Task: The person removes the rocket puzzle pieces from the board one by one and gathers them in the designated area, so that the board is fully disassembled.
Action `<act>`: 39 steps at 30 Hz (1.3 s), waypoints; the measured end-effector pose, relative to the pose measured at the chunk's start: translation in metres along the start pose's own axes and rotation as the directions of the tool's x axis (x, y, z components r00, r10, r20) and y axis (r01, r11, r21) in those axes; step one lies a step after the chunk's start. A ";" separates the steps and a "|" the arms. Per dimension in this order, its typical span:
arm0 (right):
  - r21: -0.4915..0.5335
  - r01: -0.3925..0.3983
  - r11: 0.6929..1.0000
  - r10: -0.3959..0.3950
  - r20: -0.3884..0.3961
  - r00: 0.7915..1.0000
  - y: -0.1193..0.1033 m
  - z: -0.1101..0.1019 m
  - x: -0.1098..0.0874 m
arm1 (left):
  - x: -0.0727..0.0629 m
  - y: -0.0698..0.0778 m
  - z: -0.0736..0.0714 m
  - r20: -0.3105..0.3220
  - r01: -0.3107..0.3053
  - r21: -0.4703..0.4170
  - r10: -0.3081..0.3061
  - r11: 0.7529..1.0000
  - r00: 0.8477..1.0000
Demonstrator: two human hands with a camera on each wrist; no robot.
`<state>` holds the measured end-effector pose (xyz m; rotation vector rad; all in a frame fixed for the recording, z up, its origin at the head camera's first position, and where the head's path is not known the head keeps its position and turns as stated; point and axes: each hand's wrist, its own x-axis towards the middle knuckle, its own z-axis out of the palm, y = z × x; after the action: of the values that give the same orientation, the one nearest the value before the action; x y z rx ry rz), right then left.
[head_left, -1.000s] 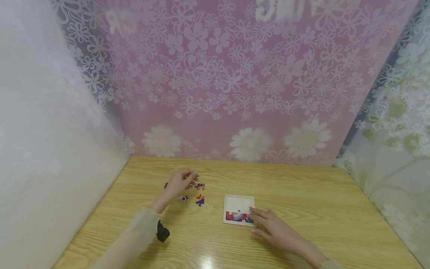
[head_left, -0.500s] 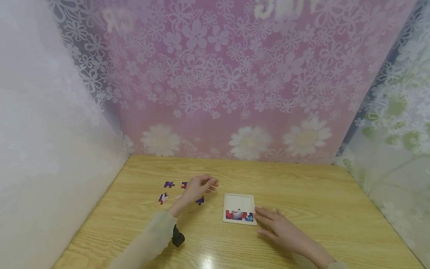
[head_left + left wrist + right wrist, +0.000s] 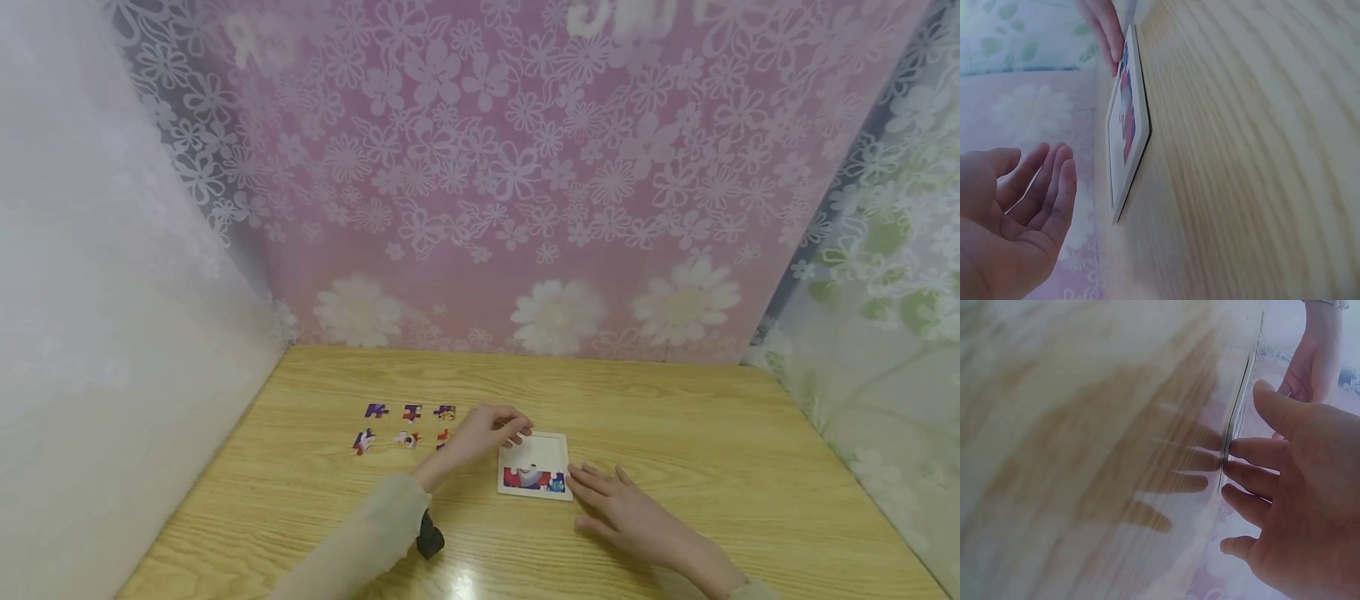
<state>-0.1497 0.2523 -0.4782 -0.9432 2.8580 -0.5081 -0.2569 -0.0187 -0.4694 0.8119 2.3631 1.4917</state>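
A square puzzle tray (image 3: 564, 450) with a pale rim lies on the table, its near side filled with red, grey and blue jigsaw pieces (image 3: 529, 478). My left hand (image 3: 483, 435) hovers over the tray's far left corner. Its fingers are loosely bent and hold nothing in the left wrist view, where the hand (image 3: 1019, 215) is apart from the tray (image 3: 1138, 119). At the tray's right edge, my right hand (image 3: 626, 512) rests with straight, spread fingers. In the right wrist view the fingertips of this hand (image 3: 1310, 487) touch the tray's side.
Several loose jigsaw pieces (image 3: 412, 413) lie in two rows left of the tray; my left hand partly covers one orange piece (image 3: 443, 437). A black wrist device (image 3: 430, 537) hangs under the left sleeve. A floral curtain (image 3: 480, 208) rises behind the wooden table (image 3: 675, 417).
My left hand has moved right, from over the loose pieces to the tray, uncovering them. The right hand has drawn slightly back from over the tray's near right corner to its edge.
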 end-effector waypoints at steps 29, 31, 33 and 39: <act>-0.003 0.035 0.999 -0.035 -0.012 0.999 -0.006 -0.004 -0.002 | 0.009 0.010 0.040 0.254 -0.048 0.293 -0.030 0.955 0.967; -0.003 0.036 0.999 -0.036 -0.014 0.999 -0.006 -0.004 -0.002 | 0.009 0.012 0.040 0.263 -0.060 0.315 -0.027 0.947 0.965; -0.003 0.037 0.999 -0.037 -0.014 0.999 -0.006 -0.004 -0.002 | 0.009 0.013 0.041 0.267 -0.073 0.338 -0.021 0.938 0.963; 0.016 0.036 0.999 -0.036 -0.012 0.999 -0.007 -0.005 -0.002 | 0.010 0.014 0.042 0.275 -0.115 0.392 0.003 0.913 0.961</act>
<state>-0.1448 0.2498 -0.4713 -0.9939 2.8474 -0.5408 -0.2411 0.0231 -0.4754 1.1095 2.4800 0.8404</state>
